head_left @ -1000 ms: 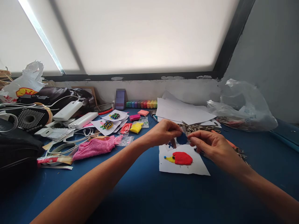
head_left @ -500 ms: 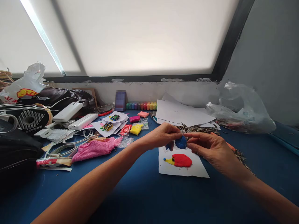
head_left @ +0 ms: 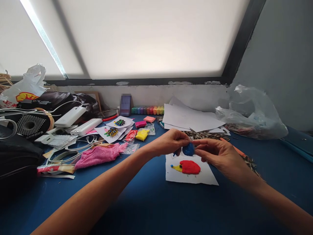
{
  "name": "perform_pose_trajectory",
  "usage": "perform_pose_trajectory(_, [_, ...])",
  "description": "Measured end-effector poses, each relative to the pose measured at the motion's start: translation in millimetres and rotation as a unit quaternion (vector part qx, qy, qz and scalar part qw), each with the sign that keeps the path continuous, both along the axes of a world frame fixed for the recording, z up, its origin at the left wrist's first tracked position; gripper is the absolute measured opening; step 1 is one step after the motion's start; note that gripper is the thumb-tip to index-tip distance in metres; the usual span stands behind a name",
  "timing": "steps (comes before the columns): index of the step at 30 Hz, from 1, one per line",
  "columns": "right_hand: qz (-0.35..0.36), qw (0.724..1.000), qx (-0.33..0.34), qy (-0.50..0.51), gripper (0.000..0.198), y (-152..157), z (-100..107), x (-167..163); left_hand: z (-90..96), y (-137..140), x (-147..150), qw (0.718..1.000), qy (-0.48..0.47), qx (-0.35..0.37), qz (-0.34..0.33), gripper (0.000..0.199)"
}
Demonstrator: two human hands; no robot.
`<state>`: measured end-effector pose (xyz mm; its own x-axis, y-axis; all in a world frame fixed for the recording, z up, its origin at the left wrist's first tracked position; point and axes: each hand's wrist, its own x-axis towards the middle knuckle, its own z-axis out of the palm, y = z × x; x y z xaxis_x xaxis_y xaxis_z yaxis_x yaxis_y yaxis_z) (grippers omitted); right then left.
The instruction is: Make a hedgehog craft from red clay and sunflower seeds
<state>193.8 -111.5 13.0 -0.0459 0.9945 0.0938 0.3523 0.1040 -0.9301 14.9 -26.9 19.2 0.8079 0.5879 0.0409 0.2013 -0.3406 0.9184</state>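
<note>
Head view: left hand (head_left: 174, 143) fingers closed, pinching bagged blue clay (head_left: 188, 149); right hand (head_left: 218, 156) thumb and forefinger grip its right side. Clay is held above paper's (head_left: 193, 180) far edge. Red-yellow figure (head_left: 191, 167) lies on paper. Yellow packet (head_left: 142, 134) sits left, on table (head_left: 146, 202).

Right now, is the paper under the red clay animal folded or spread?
Spread: the white paper lies flat on the blue table, no fold showing; its far edge is partly hidden.
</note>
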Motion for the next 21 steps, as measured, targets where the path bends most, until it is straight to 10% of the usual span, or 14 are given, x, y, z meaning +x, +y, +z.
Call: perform_pose_trajectory(21, [0.003,0.999,0.028,-0.029,0.038,-2.3,6.6,-1.1,-4.9,6.9,-1.2,0.995,-0.051,-0.084,-0.032,0.027])
